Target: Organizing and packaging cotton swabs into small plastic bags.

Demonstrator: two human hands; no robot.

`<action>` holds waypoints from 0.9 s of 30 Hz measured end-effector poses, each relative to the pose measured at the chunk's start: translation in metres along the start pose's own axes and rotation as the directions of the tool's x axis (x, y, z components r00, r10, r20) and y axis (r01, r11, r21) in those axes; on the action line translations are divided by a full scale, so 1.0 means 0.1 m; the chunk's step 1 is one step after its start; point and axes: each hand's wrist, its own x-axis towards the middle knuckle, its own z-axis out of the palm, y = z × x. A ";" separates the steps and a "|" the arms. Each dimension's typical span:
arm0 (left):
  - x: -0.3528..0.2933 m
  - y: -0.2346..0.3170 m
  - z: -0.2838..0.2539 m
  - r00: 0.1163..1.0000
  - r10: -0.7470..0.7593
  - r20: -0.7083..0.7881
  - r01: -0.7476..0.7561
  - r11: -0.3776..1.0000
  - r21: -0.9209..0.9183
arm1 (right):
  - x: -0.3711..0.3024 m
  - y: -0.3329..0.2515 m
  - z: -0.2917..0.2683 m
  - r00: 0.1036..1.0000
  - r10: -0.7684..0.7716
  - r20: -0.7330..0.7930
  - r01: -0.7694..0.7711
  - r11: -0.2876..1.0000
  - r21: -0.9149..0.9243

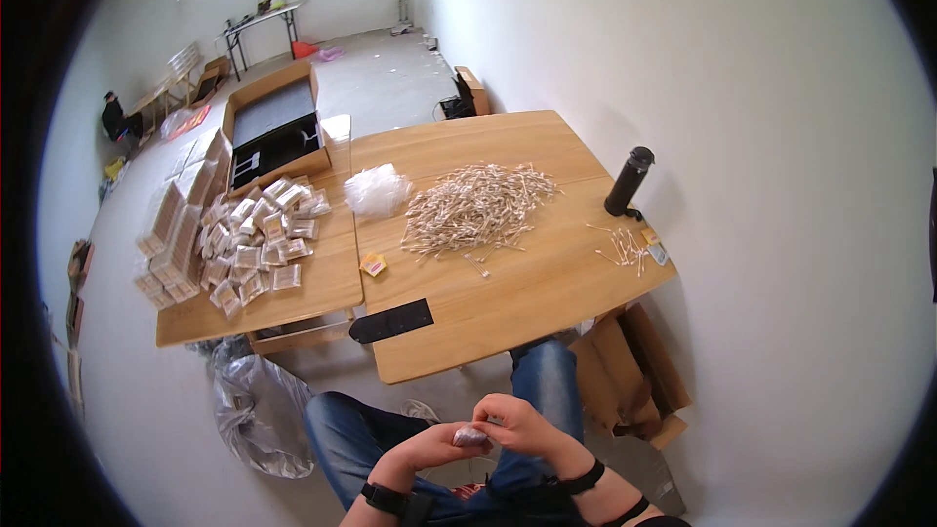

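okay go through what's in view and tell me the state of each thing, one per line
Left hand: closed on the small clear bag.
Right hand: pinching the same bag.
Small clear bag: held over the lap.
Cotton swabs: heaped loose.
Filled packets: piled.
Black bottle: upright, capped.
Cardboard box: open.

On the right table (547,303) a heap of swabs (475,207) lies centre; a bottle (628,181) stands right of it; filled packets (259,244) cover the left table (322,288); an open box (273,127) sits behind them
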 end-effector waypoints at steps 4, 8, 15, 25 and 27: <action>-0.02 -0.01 0.03 0.996 -0.017 -0.088 0.009 0.997 -0.082 | -0.01 0.01 0.16 0.967 0.171 -0.190 -0.156 0.984 0.090; -0.03 -0.10 0.00 0.997 -0.025 -0.072 0.010 0.979 -0.206 | 0.03 -0.06 0.16 0.972 0.172 -0.158 -0.140 0.971 0.194; -0.01 -0.03 0.02 0.999 0.020 -0.049 -0.025 0.993 -0.115 | -0.03 0.15 0.22 0.953 0.298 -0.054 -0.248 0.869 0.428; 0.20 -0.05 -0.07 0.836 0.201 -0.511 -0.258 0.965 -0.043 | 0.33 0.12 0.24 0.924 0.057 -0.378 -0.094 0.992 -0.081; 0.29 -0.08 -0.13 0.751 0.302 -0.587 -0.413 0.909 -0.061 | 0.41 0.24 0.27 0.890 0.176 -0.421 -0.178 0.983 0.034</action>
